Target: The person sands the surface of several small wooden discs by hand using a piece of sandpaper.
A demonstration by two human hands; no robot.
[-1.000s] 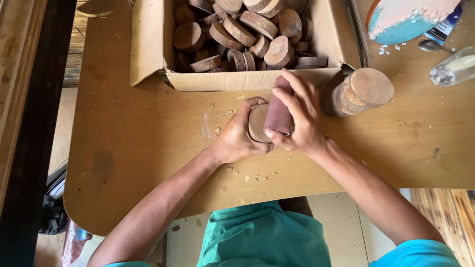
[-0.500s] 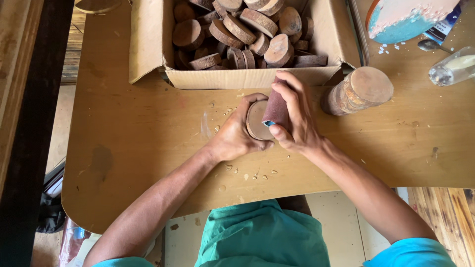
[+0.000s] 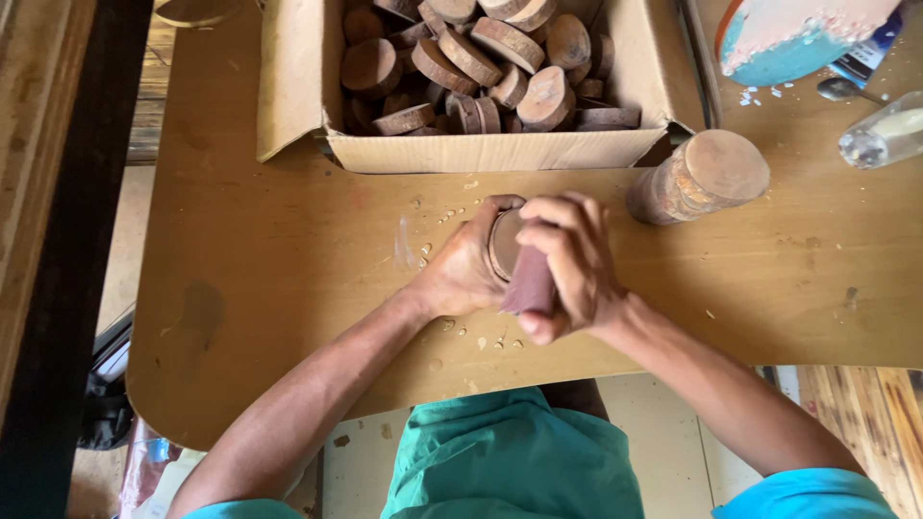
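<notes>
My left hand (image 3: 463,274) grips a round wooden disc (image 3: 504,242) on edge above the wooden table (image 3: 260,279). My right hand (image 3: 569,259) presses a folded piece of reddish-brown sandpaper (image 3: 529,284) against the disc's face. Most of the disc is hidden by my fingers. Behind my hands stands an open cardboard box (image 3: 481,149) filled with several wooden slices (image 3: 481,58). A stack of wooden discs (image 3: 700,178) leans on the table just right of my hands.
A blue-rimmed round object (image 3: 798,38), a spoon (image 3: 841,88) and a clear bottle (image 3: 885,136) lie at the far right. Small wood crumbs dot the table near its front edge. A dark post (image 3: 58,288) runs down the left side.
My right hand has slid the sandpaper down across the disc toward me, from its upper edge to its lower edge. My left hand keeps the disc in place.
</notes>
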